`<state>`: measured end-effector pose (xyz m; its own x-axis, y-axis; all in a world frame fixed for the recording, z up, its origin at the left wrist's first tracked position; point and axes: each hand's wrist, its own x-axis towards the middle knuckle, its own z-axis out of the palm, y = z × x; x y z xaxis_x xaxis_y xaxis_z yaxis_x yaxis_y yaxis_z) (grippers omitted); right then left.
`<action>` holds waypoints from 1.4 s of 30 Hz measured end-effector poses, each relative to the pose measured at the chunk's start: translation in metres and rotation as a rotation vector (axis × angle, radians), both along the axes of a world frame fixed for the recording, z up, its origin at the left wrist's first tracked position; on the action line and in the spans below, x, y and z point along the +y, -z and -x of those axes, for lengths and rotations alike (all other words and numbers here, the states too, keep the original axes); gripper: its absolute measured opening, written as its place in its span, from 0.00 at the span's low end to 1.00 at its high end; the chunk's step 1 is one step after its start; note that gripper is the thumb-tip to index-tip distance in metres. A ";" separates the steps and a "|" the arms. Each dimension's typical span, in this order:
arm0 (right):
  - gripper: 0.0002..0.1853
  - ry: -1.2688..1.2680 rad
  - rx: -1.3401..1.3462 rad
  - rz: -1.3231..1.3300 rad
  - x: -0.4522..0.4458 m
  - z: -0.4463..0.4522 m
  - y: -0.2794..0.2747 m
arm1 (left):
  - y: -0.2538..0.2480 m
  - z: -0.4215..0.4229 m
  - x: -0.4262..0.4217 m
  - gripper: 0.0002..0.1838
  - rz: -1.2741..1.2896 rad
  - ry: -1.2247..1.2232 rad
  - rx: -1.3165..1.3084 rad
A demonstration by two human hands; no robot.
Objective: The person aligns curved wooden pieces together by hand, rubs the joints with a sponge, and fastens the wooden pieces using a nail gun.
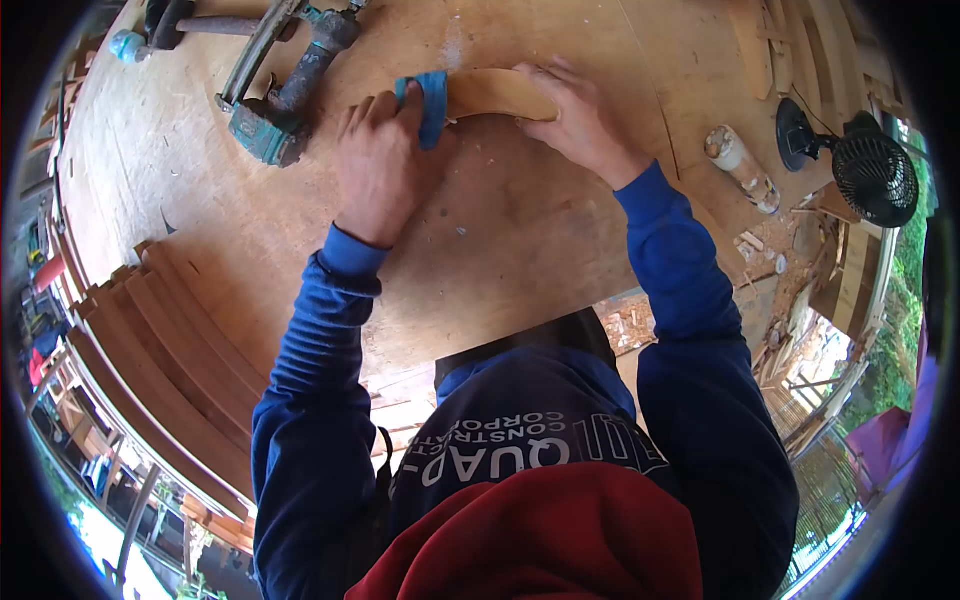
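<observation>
A curved piece of light wood (492, 93) lies on the plywood table (480, 240) near its far side. My right hand (585, 118) grips its right end, thumb on the near edge and fingers over the far edge. At the wood's left end, my left hand (382, 150) holds a folded blue sheet (433, 108), with the index finger pressed on it. The sheet touches or overlaps the wood's end; its underside is hidden.
Green power tools (265, 132) lie left of my left hand. Curved brown boards (170, 340) are stacked at the left. A whitish cylinder (742, 168) and a small black fan (874, 178) are at the right, near wood scraps and shavings.
</observation>
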<state>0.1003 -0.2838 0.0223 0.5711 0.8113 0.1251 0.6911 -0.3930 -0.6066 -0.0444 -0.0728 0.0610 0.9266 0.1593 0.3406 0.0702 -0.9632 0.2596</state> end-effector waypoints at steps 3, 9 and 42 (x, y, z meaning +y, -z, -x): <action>0.32 -0.003 -0.003 0.005 -0.001 -0.001 0.003 | -0.007 0.014 -0.006 0.24 0.039 0.075 0.097; 0.32 0.020 -0.023 0.009 0.000 0.002 0.003 | -0.047 0.047 -0.012 0.26 0.150 0.007 0.296; 0.29 0.010 -0.057 0.114 0.000 0.000 -0.006 | 0.021 -0.032 -0.058 0.46 0.305 0.372 -0.073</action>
<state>0.0999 -0.2838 0.0279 0.5742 0.8161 0.0650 0.7189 -0.4645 -0.5171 -0.0128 -0.1305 0.0398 0.9150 -0.0752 0.3963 -0.2931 -0.7990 0.5250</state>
